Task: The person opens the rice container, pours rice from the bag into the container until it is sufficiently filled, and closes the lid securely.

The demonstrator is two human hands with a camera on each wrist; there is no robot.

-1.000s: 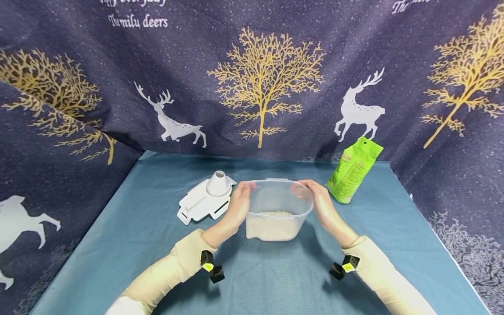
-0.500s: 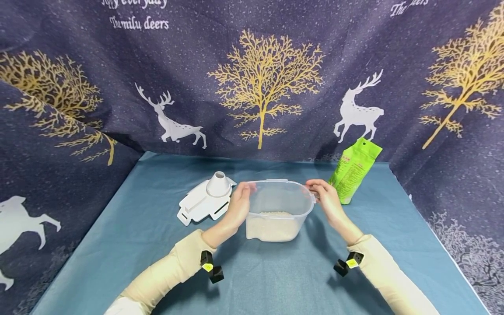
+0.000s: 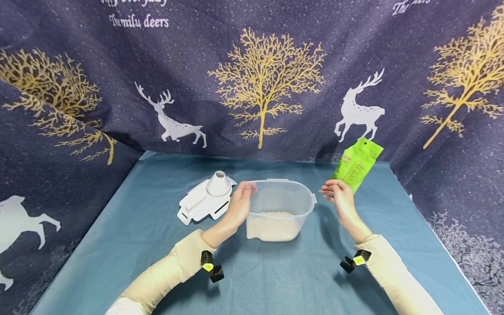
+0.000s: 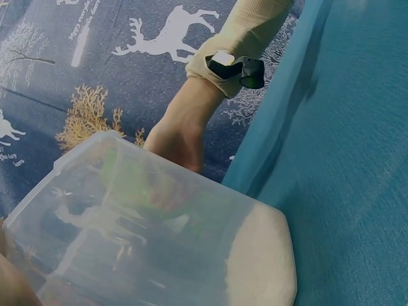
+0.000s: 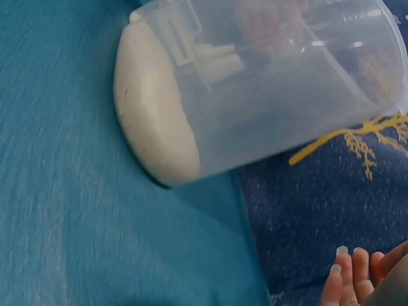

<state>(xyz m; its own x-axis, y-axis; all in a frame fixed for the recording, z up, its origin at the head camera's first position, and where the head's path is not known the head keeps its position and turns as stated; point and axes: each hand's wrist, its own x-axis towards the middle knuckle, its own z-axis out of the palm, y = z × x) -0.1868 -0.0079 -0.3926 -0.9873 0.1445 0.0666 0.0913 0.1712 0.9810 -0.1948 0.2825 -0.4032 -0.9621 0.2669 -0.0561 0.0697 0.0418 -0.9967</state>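
A clear plastic container [image 3: 280,199] stands upright on the table, its lower part filled with white grains like rice [image 3: 273,227]. My left hand [image 3: 237,206] grips its left rim, fingertips showing at the wall. Right of the container, my right hand [image 3: 341,197] is in the air with loosely bent fingers and nothing in them. It overlaps the lower part of a bright green bag [image 3: 358,164]. In the right wrist view, the fingers [image 5: 347,274] are apart from the container. The left wrist view shows the right hand [image 4: 178,140] beyond the container wall.
On the blue cloth [image 3: 267,280], left of the container, lies a white flat lid-like piece [image 3: 201,203] with a white cone [image 3: 219,183] standing on it. A dark curtain [image 3: 189,87] with deer and trees hangs behind the table.
My right hand has let go of the container's right side and moved right, in front of the green bag. The left hand and the container have stayed in place.
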